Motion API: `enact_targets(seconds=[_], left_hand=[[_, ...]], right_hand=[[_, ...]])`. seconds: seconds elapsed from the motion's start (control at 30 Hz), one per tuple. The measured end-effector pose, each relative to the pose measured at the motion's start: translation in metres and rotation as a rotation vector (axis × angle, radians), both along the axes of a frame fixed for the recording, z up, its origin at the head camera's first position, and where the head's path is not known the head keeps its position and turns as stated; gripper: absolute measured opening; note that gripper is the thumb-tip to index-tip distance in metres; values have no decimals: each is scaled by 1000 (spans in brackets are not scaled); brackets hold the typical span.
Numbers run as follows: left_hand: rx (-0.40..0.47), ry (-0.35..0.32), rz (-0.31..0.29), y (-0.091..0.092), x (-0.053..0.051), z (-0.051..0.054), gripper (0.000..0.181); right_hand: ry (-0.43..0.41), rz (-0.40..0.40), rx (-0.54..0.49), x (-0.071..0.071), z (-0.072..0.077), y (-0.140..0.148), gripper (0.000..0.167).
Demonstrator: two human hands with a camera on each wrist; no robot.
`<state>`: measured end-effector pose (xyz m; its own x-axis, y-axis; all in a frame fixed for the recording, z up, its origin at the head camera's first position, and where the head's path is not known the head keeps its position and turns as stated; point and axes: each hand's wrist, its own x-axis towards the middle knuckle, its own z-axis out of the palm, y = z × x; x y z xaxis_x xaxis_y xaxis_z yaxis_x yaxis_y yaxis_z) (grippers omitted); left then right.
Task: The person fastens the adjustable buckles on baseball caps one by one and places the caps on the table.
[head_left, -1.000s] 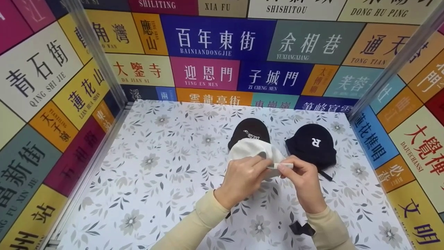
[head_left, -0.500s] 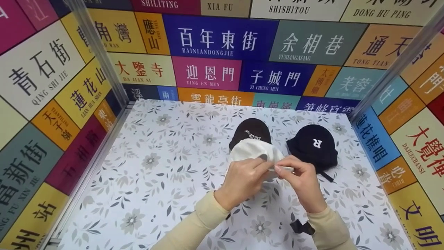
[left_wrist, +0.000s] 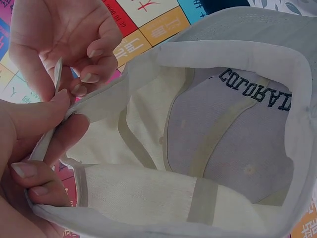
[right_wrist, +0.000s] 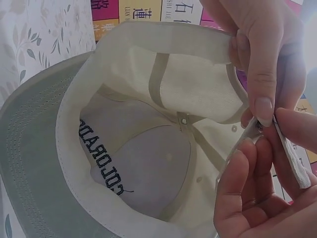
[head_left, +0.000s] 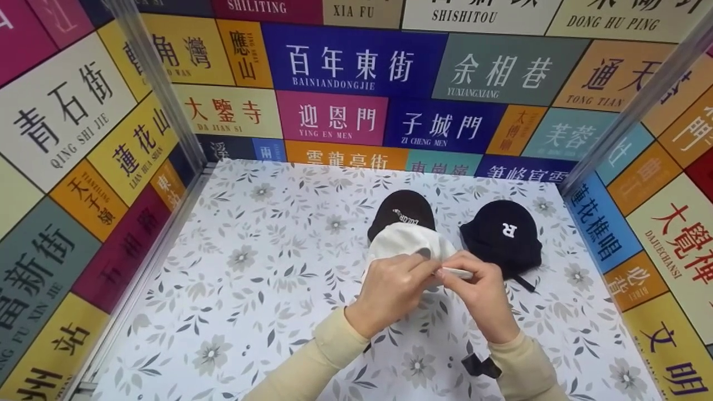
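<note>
A white baseball cap (head_left: 404,238) is held over the table, its hollow inside (left_wrist: 223,134) and the stitched word COLORADO showing in both wrist views. My left hand (head_left: 392,287) pinches the cap's back strap between thumb and fingers, close to the opening. Opposite it, my right hand (head_left: 480,292) pinches the loose strap end (right_wrist: 292,158) with its thumb and fingertips, right beside the left fingertips. The strap end sticks out past the right thumb. In the right wrist view a small metal piece (right_wrist: 259,125) sits partly hidden between the fingertips.
A dark brown cap (head_left: 401,214) lies just behind the white one. To the right sits a navy cap (head_left: 501,231) with a white R. A small black object (head_left: 480,366) lies by the right sleeve. Sign-printed walls (head_left: 356,61) enclose the flower-patterned table (head_left: 239,256).
The right fingers have slid left along the strap toward the left fingertips, and the strap end has turned from flat to edge-on. Left hand and cap stay nearly still.
</note>
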<state>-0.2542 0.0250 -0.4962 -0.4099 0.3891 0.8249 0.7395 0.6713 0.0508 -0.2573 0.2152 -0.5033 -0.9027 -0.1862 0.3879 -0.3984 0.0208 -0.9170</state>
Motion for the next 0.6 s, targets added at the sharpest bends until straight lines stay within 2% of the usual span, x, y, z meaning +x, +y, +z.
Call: enact_targets(seconds=[0.37,0.5,0.6], left_hand=[[4,1,-3,0,1,-2,15],[25,-9,-20,0,1,-1,14],[14,3,-10,0,1,0,14]], right_hand=[[11,5,5,2,-1,2,5],[15,5,11,2,1,2,4],[15,4,3,2,2,2,6]])
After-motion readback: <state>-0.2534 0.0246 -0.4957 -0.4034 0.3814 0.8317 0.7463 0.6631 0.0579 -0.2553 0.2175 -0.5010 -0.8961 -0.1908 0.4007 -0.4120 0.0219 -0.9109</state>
